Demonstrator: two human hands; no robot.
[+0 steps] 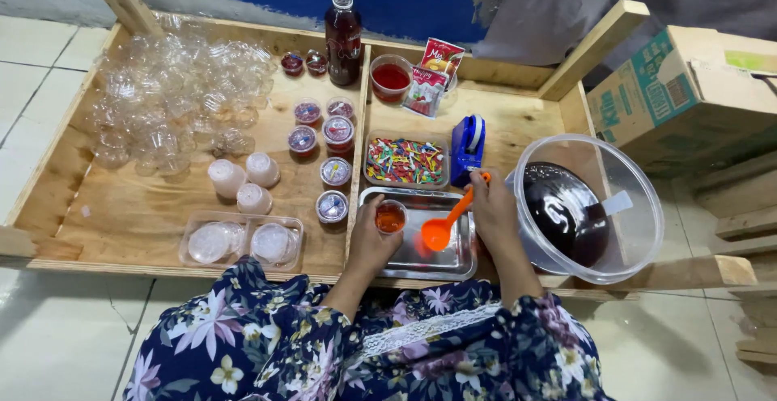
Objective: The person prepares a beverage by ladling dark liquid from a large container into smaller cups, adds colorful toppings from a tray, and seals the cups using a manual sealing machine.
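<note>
My left hand [374, 241] holds a small clear cup [391, 216] of red liquid over a steel tray [453, 265]. My right hand [493, 211] grips the handle of an orange ladle [443, 228], whose bowl hangs just right of the cup above the tray. To the right, a big clear plastic bowl [639, 182] holds dark red liquid.
A wooden tray table [137, 215] carries a heap of empty clear cups [174, 85], several sealed filled cups [332, 170], upturned white cups [243, 178], a box of lids [241, 241], a box of coloured spoons [405, 161], a blue tape dispenser [467, 148], a dark bottle [343, 38] and a cardboard box [688, 93].
</note>
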